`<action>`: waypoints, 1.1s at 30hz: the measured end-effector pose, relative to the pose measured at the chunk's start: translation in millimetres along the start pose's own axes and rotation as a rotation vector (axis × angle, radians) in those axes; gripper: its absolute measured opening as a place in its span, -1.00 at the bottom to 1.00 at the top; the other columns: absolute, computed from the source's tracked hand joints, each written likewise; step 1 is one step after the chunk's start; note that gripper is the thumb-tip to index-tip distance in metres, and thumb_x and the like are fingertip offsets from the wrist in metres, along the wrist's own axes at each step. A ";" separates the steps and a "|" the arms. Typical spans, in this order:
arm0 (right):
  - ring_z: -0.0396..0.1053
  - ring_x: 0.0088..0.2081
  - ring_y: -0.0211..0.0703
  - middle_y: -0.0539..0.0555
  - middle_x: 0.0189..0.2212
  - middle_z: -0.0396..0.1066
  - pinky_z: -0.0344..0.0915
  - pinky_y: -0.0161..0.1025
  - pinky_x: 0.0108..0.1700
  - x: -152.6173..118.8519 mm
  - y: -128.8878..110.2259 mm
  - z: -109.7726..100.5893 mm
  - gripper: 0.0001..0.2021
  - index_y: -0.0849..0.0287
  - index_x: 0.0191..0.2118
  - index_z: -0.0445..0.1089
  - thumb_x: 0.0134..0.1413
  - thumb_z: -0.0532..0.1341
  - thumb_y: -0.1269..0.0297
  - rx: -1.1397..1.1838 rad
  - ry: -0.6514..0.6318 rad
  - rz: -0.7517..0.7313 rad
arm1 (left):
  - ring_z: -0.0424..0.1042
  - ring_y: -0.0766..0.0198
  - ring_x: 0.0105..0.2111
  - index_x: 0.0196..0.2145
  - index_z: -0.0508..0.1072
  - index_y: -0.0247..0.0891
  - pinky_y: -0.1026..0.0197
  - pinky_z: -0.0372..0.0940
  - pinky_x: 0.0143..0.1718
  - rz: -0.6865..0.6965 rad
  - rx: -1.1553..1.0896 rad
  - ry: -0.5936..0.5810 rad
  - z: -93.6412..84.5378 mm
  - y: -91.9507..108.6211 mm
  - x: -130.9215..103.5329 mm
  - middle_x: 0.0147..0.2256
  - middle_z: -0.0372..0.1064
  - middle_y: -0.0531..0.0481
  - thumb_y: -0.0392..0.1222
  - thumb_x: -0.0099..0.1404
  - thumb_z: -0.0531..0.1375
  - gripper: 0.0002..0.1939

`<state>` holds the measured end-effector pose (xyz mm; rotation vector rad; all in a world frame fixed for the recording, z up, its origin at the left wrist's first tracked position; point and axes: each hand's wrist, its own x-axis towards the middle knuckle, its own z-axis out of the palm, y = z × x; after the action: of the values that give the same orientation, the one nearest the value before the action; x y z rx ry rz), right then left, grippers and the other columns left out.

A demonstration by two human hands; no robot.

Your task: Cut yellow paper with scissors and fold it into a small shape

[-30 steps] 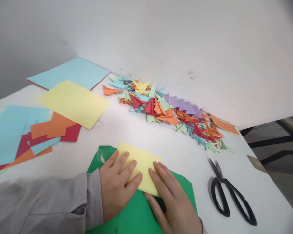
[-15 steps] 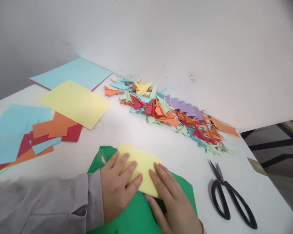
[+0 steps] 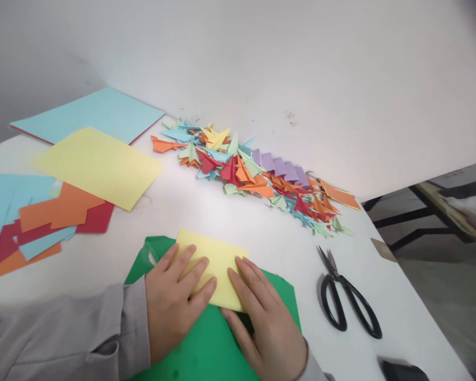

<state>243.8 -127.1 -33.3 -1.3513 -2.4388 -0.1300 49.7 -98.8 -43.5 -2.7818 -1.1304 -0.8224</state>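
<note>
Two hands, the left hand [image 3: 178,307] and right hand [image 3: 269,323], lay with fingers outstretched, covering rather than visibly clasping yellow paper [image 3: 218,259] atop the green sheet [image 3: 206,341], where uneven pressure risked skewing it.

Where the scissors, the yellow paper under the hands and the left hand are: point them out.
Scissors [image 3: 336,277]: head view, on the pivot.
Yellow paper [image 3: 219,266]: head view, on its uncovered middle.
Left hand [image 3: 172,302]: head view, on its back.
</note>
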 end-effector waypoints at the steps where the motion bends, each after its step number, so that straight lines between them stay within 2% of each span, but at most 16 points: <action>1: 0.06 0.12 0.12 0.36 0.04 0.19 0.31 0.03 -0.04 0.0 -0.2 -0.3 -0.57 0.40 0.00 0.22 0.04 0.10 0.24 0.003 0.000 0.005 | 0.21 -0.09 -0.01 -0.19 0.39 -0.23 -0.20 0.14 -0.05 0.008 -0.001 -0.006 -0.4 -0.3 -0.1 -0.10 0.35 -0.12 -0.28 0.21 0.04 -0.78; 9: 0.05 0.13 0.12 0.38 0.04 0.19 0.30 0.04 -0.03 0.9 -2.0 -1.7 -0.58 0.42 0.00 0.22 0.03 0.10 0.28 0.016 0.005 0.017 | 0.14 -0.07 0.04 -0.13 0.36 -0.22 -0.20 0.13 -0.04 0.052 0.026 -0.064 -3.1 -3.2 -0.9 -0.07 0.32 -0.12 -0.35 0.22 -0.01 -0.72; 17: 0.06 0.13 0.12 0.37 0.03 0.20 0.30 0.05 -0.04 1.9 -2.7 -2.7 -0.59 0.41 0.00 0.22 0.05 0.09 0.28 0.024 0.005 0.025 | 0.13 -0.06 0.06 -0.13 0.36 -0.23 -0.20 0.12 -0.03 0.059 0.024 -0.061 -2.7 -3.7 -1.2 -0.06 0.31 -0.14 -0.34 0.22 0.00 -0.72; 24: 0.06 0.13 0.14 0.38 0.03 0.19 0.30 0.03 -0.04 2.2 -2.2 -4.4 -0.58 0.45 -0.01 0.23 0.05 0.09 0.28 -0.002 -0.033 0.014 | 0.19 -0.05 0.00 -0.11 0.36 -0.24 -0.14 0.13 -0.05 0.044 0.004 -0.061 -3.5 -5.2 1.9 -0.08 0.33 -0.10 -0.33 0.21 0.02 -0.71; 29: 0.08 0.12 0.11 0.33 0.05 0.19 0.33 -0.01 -0.06 1.3 -0.1 -4.0 -0.57 0.39 0.01 0.22 0.05 0.09 0.23 -0.038 -0.052 0.010 | 0.24 0.09 -0.05 -0.10 0.35 -0.37 0.01 0.17 -0.05 -0.020 -0.027 -0.052 -8.4 -7.3 9.7 -0.05 0.30 -0.17 -0.25 0.22 0.01 -0.69; 33: 0.07 0.12 0.11 0.31 0.07 0.17 0.33 -0.03 -0.07 -2.1 2.6 -1.6 -0.54 0.36 0.04 0.20 0.03 0.10 0.20 -0.054 -0.087 -0.002 | 0.25 0.06 -0.07 -0.20 0.40 -0.41 -0.01 0.19 -0.05 -0.086 -0.061 -0.091 -12.4 -7.2 13.6 -0.06 0.31 -0.20 -0.21 0.18 0.04 -0.71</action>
<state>247.4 -127.7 -32.7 -1.4049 -2.5253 -0.1417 47.3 -87.5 -27.5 -2.8648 -1.2685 -0.7573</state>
